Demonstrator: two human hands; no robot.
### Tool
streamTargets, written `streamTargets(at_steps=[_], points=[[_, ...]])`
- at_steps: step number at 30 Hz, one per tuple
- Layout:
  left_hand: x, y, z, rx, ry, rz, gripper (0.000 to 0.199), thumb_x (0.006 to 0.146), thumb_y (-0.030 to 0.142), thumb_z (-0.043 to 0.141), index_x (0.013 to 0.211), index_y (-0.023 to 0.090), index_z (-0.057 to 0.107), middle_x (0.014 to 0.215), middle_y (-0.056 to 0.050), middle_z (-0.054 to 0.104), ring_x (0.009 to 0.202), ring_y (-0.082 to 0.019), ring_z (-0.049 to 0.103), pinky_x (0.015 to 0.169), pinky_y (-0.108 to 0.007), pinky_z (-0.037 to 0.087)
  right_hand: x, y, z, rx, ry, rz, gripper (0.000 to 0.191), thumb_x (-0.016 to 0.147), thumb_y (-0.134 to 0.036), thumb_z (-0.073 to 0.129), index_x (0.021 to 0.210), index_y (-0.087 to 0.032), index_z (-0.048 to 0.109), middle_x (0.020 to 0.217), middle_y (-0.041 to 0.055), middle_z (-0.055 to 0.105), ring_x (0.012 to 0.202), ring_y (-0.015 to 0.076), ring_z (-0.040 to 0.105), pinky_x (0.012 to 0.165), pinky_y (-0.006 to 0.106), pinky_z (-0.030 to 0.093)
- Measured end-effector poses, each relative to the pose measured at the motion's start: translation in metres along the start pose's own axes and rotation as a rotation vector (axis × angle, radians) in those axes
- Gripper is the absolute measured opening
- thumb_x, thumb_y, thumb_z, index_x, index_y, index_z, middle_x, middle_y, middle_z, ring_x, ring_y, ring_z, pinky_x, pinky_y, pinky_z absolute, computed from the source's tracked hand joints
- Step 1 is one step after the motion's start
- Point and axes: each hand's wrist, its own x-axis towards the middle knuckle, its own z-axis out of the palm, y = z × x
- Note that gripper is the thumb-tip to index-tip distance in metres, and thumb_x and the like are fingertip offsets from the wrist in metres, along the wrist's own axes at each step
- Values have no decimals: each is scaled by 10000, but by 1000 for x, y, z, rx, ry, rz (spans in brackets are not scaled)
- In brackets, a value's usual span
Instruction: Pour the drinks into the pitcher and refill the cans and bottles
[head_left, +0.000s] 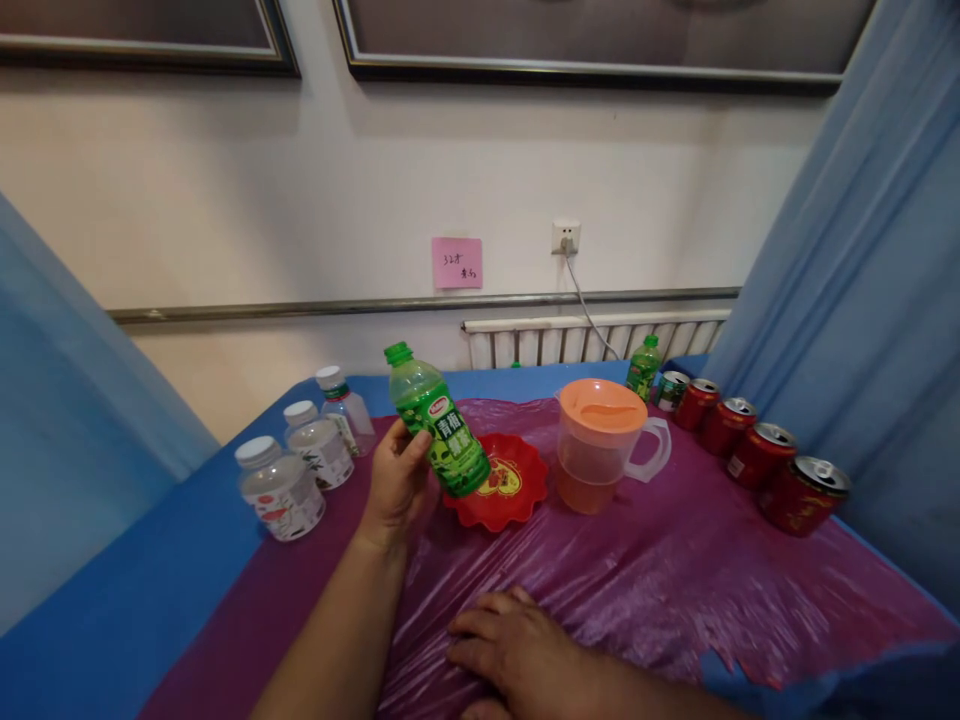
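My left hand [400, 474] is wrapped round a green drink bottle [441, 425] with a green cap, held tilted to the left above the table. Behind and below the bottle lies a red plate [534, 482] with a scalloped rim and a yellow print. Flat on the purple plastic sheet [645, 600], my right hand [517, 645] rests with its fingers stretched out and holds nothing. To the right of the plate stands a clear pitcher [589, 465] with an orange lid and some liquid inside.
At left stand clear jars with white lids [281, 495] and a smaller white-capped bottle [345, 410]. Along the right edge are several red cans [806, 495], a green can [670, 390] and another green bottle [643, 370]. Blue curtains [847, 260] hang on both sides.
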Motion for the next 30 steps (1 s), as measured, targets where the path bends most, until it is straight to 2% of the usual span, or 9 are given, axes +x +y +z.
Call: streamTargets(at_steps=[4, 11, 17, 20, 25, 28, 30], points=[[8, 5, -6, 0, 39, 14, 536, 492, 387, 1014, 904, 171, 749, 826, 15, 745, 696, -111, 666, 699, -217, 561, -1, 0, 1, -5, 4, -6, 559, 966, -554, 582, 1445, -272, 519, 1510, 48, 550, 1320, 307, 505, 1110, 573, 425], [10, 12, -16, 29, 67, 60, 491, 573, 391, 978, 956, 186, 748, 890, 2, 765, 729, -130, 686, 684, -221, 557, -2, 0, 4, 1, 9, 0, 576, 963, -543, 590, 1469, -287, 491, 1530, 40, 531, 1327, 316, 496, 1110, 581, 424], [10, 13, -15, 170, 54, 82, 529, 561, 432, 974, 967, 181, 747, 940, -18, 761, 812, -153, 690, 768, -246, 554, -2, 0, 5, 1, 15, -10, 581, 964, -543, 589, 1467, -265, 497, 1525, 66, 535, 1320, 321, 500, 1101, 565, 427], [8, 3, -10, 309, 28, 109, 556, 534, 417, 980, 973, 177, 739, 983, -33, 765, 897, -181, 695, 842, -273, 544, 0, 2, 7, -29, 23, -32, 577, 968, -556, 579, 1452, -250, 509, 1518, 80, 539, 1317, 320, 502, 1094, 547, 435], [0, -31, -3, 439, -18, 79, 628, 565, 400, 952, 1087, 177, 685, 1053, -60, 759, 941, -222, 708, 883, -350, 555, 7, 15, 19, -136, 52, -94, 545, 967, -596, 571, 1374, -233, 562, 1449, 82, 595, 1257, 286, 556, 1044, 484, 491], [1, -41, -2, 525, -58, 65, 623, 571, 419, 937, 1072, 164, 671, 1039, -76, 759, 934, -244, 718, 896, -390, 559, 10, 25, 33, -236, 80, -112, 418, 1015, -510, 528, 1345, -255, 562, 1400, 35, 631, 1234, 262, 578, 981, 433, 537], [5, -39, -1, 565, -77, 70, 614, 571, 427, 931, 1059, 161, 670, 1043, -86, 761, 943, -256, 722, 911, -408, 557, 11, 29, 41, -277, 95, -113, 342, 1050, -446, 484, 1337, -275, 559, 1422, 3, 621, 1251, 251, 571, 971, 418, 546]])
